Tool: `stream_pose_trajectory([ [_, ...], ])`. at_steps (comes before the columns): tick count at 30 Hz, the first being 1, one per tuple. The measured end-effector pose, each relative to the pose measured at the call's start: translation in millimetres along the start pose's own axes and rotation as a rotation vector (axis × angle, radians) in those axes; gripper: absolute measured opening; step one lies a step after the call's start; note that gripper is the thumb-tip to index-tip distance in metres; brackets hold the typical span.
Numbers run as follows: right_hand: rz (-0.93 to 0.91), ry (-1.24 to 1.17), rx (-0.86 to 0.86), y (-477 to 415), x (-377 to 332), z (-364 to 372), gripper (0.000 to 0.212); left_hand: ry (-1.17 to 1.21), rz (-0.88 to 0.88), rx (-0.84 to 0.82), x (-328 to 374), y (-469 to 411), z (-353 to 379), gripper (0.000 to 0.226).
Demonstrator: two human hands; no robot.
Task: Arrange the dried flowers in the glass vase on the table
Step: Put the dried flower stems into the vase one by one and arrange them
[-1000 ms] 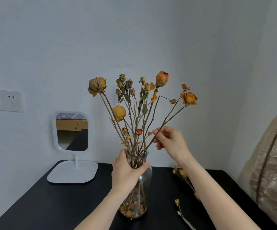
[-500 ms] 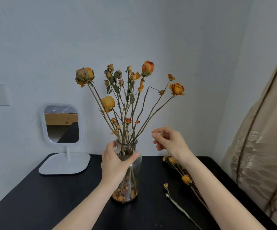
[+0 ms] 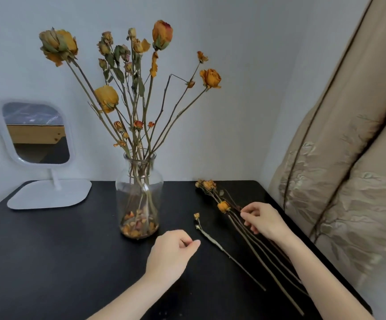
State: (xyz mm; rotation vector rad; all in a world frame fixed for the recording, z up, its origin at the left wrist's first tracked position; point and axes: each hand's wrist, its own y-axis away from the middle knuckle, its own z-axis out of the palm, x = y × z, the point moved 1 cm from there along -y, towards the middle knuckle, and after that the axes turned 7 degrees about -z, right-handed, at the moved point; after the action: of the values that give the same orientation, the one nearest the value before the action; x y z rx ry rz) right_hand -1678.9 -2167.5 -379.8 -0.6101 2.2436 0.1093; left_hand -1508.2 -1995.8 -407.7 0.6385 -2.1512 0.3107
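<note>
A clear glass vase [image 3: 139, 181] stands on the black table [image 3: 48, 250], with petals at its bottom and several dried orange roses [image 3: 162, 35] fanning out above it. A bundle of loose dried flowers [image 3: 223, 207] lies on the table to the right of the vase. My right hand [image 3: 262, 220] rests on that bundle, thumb and forefinger pinching one stem. A thin single stem [image 3: 210, 237] lies between my hands. My left hand [image 3: 171, 252] hovers in front of the vase, loosely curled and holding nothing.
A white stand mirror [image 3: 37, 135] sits at the table's back left against the wall. A beige embroidered curtain [image 3: 349, 169] hangs close along the table's right edge. Light walls enclose the corner behind the vase.
My left hand has let go of the vase and dropped in front of it. My right hand left the standing stems and came down onto the loose bundle. The camera tilted down.
</note>
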Motion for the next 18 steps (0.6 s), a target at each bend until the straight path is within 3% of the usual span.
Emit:
stream_pose_trajectory([
  [4, 0.011, 0.186, -0.031, 8, 13, -4, 0.005, -0.298, -0.021, -0.001, 29, -17, 30, 0.043],
  [10, 0.031, 0.31, -0.151, 17, 20, -1, 0.015, -0.586, -0.092, 0.047, 46, -44, 55, 0.043],
  [18, 0.055, 0.275, -0.086, 8, 28, -4, 0.013, -0.553, -0.168, 0.039, 36, -52, 58, 0.038],
])
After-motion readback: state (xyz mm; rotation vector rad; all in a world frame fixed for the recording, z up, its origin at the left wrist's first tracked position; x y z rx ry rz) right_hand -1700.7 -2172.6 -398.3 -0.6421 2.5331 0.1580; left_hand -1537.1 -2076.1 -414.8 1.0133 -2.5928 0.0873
